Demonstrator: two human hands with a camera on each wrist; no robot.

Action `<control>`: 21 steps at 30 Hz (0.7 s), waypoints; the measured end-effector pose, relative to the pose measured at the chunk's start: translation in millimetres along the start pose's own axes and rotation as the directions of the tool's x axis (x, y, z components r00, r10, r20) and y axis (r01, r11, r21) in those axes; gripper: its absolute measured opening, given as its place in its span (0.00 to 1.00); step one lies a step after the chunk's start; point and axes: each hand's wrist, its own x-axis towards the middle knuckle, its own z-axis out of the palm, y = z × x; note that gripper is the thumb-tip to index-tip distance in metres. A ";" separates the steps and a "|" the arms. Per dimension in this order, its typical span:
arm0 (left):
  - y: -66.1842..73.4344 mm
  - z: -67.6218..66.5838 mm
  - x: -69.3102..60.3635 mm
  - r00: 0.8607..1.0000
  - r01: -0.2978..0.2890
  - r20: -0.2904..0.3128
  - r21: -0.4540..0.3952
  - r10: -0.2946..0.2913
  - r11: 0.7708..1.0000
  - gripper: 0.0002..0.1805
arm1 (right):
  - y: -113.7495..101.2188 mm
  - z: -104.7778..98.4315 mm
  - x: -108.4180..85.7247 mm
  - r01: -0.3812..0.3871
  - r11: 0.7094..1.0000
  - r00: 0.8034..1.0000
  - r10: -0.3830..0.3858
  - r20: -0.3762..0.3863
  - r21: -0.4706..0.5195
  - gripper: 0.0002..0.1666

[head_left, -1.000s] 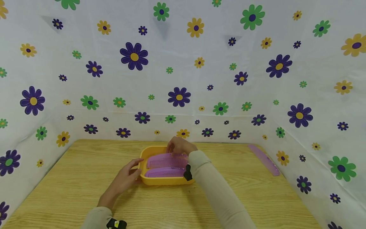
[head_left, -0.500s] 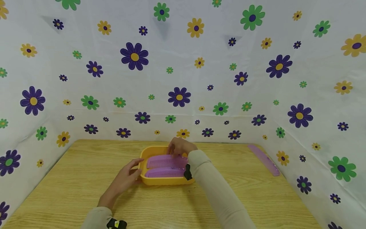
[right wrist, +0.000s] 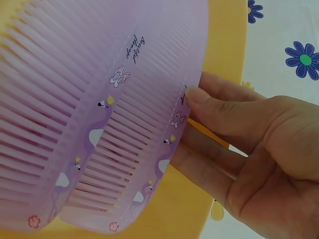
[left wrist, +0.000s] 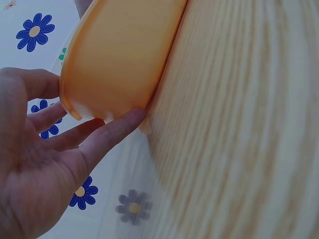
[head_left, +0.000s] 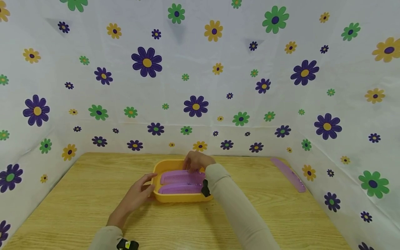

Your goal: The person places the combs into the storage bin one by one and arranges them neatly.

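A yellow plastic tray (head_left: 184, 198) sits on the table with two purple see-through combs in it, side by side. My right hand (head_left: 197, 161) reaches over the tray's far side and pinches the rear comb (head_left: 178, 176) at its spine. In the right wrist view, the thumb lies on the face of that comb (right wrist: 149, 169) and the other fingers go behind it. The front comb (head_left: 179, 188) lies along the near wall, its right end hidden by the wrist strap. My left hand (head_left: 139, 191) touches the tray's left end with extended, spread fingers.
Another purple comb (head_left: 289, 175) lies on the wooden table (head_left: 250, 194) near its right edge. White cloth walls (head_left: 175, 86) with printed flowers stand at the back and both sides.
The rear comb has sunk slightly into the tray and lies a little flatter, with my right hand lowering along with it. My left hand and the tray stay in place.
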 end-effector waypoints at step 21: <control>0.4 1.1 0.0 1.000 0.011 0.002 0.006 -0.011 1.000 0.26 | -2.0 -4.2 -6.9 0.006 0.999 0.998 -0.004 0.063 -0.038 0.12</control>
